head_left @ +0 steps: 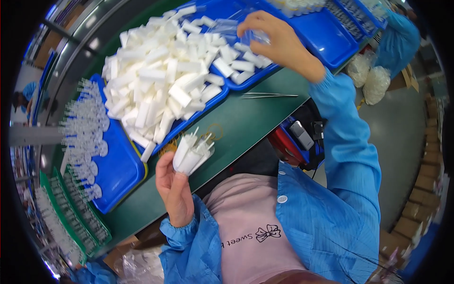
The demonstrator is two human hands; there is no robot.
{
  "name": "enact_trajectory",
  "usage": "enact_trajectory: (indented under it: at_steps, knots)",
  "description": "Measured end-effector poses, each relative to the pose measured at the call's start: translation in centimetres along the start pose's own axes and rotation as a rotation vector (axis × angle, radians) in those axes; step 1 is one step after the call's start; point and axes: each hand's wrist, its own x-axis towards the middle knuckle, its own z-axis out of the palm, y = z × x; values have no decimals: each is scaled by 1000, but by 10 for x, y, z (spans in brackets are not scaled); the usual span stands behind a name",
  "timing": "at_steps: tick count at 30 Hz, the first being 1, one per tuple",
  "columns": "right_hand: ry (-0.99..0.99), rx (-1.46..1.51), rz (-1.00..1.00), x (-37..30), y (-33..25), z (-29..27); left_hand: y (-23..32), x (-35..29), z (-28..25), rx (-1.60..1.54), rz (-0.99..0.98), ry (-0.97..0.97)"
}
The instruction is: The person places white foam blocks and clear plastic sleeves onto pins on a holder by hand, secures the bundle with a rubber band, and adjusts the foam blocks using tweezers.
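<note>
Low over the green bench edge, my left hand [177, 194] is closed round a bundle of white pieces [192, 156], with thin pale prongs sticking up from the far end. My right hand [279, 42] reaches over the far blue tray [276, 71]. Its fingers and thumb are curled around a clear plastic piece [257, 37]; how firmly it is gripped is hard to see. More clear plastic [222, 29] lies beside these fingers. Loose white blocks [161, 75] form a large heap in the blue trays in front of me.
Metal tweezers [269, 95] and yellowish rubber bands [215, 131] lie on the green bench [231, 128]. At left, clear stemmed parts [87, 128] stand near a blue tray [116, 170] and green racks [78, 213]. Another person's blue sleeve [399, 42] shows at far right.
</note>
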Motion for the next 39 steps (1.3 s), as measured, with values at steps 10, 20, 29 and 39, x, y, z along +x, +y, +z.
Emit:
enact_trajectory:
  at_steps: [10,20,29,39]
  knots:
    - [-429,-4,-69,-73,-108,37,8,8,4,-11,-24,-7]
    - [-465,-92,-109,-70,-113,40,9,7,1,-11,-49,30]
    - [-3,31,-71,-65,-96,27,5,7,0,-20,-58,3]
    - [-148,972,460,-49,-122,4,-1,1,7,299,240,-162]
